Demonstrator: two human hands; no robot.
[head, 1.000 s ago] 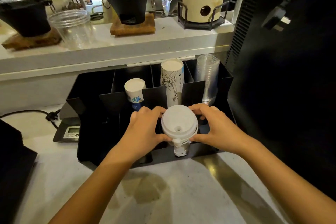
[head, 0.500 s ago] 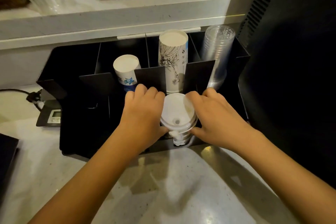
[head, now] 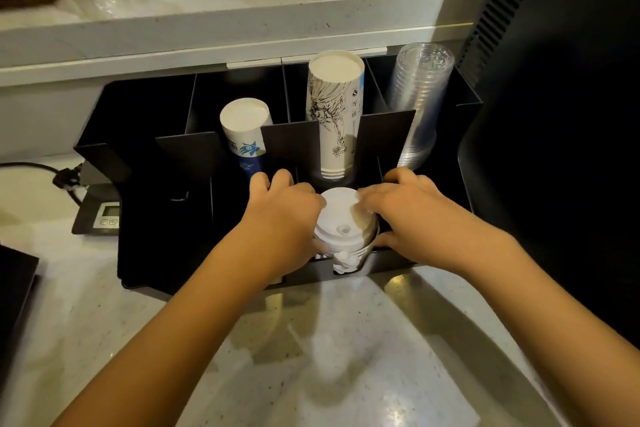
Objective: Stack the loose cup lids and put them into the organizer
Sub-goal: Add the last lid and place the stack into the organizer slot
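Note:
A stack of white cup lids (head: 341, 222) stands in a front compartment of the black organizer (head: 180, 156), its lower part showing through the front slot. My left hand (head: 282, 215) grips the stack's left side. My right hand (head: 405, 208) grips its right side, fingers partly over the top lid. Behind it in the organizer stand a short stack of blue-printed paper cups (head: 244, 130), a tall stack of white paper cups with a line drawing (head: 334, 114) and a stack of clear plastic cups (head: 419, 94).
A small digital scale (head: 100, 213) with a cable sits left of the organizer. A tall black machine (head: 554, 114) stands close on the right. A raised white ledge (head: 221, 21) behind carries a wooden block and a clear container. Pale stone counter lies in front.
The lid stack has gone lower into the front compartment with both hands still around it. The camera has tilted down and moved closer.

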